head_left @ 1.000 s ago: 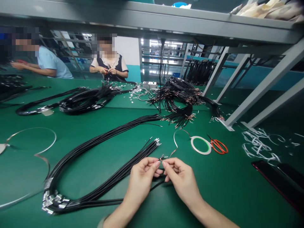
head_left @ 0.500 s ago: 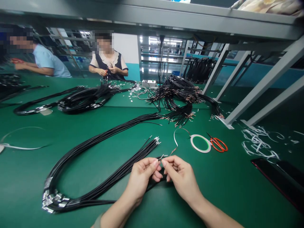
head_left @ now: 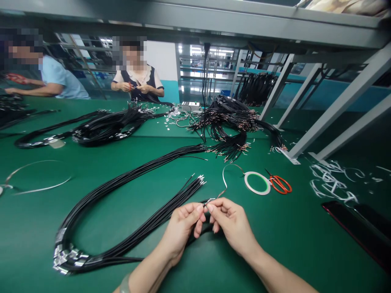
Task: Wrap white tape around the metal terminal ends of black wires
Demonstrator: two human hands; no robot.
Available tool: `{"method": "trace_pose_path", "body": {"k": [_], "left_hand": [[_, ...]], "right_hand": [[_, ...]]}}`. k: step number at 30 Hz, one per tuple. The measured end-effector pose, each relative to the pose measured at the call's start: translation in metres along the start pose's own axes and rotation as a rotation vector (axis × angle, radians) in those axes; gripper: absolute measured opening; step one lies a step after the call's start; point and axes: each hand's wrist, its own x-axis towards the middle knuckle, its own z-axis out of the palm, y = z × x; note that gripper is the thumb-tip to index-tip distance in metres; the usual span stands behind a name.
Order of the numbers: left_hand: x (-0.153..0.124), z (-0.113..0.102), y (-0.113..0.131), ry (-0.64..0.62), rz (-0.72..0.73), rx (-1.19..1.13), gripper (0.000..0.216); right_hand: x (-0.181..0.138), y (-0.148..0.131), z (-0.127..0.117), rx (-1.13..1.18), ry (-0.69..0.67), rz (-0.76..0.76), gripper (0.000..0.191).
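My left hand (head_left: 182, 224) pinches a thin black cable near its stripped, silvery end (head_left: 209, 200). Thumb and forefinger of my right hand (head_left: 229, 221) are pressed together right beside it, on a thin strip of foil tape (head_left: 225, 184) where it meets the cable end. The fingertips hide the exact contact. That strip curls back to a white-rimmed tape roll (head_left: 248, 189) with a green inside, lying flat. Left of my hands, a looped bundle of black cables (head_left: 100, 191) rests on the green table, its bare ends (head_left: 200, 180) fanned out near my left hand.
Orange-handled scissors (head_left: 280, 185) touch the roll's right side. Farther right lie white strip scraps (head_left: 328, 177) and a dark flat object (head_left: 351, 232). More black cable coils (head_left: 232, 112) lie behind. Grey metal legs (head_left: 339, 106) stand at right; two people sit across the table.
Both hands stay close together at the cable end, with only small finger shifts. The tape strip's curl has moved slightly. Across the table, the co-workers' hands have moved.
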Motion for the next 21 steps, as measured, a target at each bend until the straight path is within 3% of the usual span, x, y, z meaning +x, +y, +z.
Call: {"method": "trace_pose_path", "body": {"k": [4,10,21], "left_hand": [[0.0018,-0.0008,-0.001,0.015,-0.007,0.062,0.022],[0.0053,-0.002,-0.0039,0.162,0.003,0.203,0.028],[0.0025,-0.005,-0.0043,0.049,0.036,0.218,0.029]], "right_hand": [[0.0023,0.0054,-0.001,-0.006,0.037,0.024,0.022],[0.0014,0.0094,-0.0014,-0.021,0.06,0.044,0.023],[0.0011,0.0065,-0.0015,-0.024,0.031,0.053,0.023]]}}
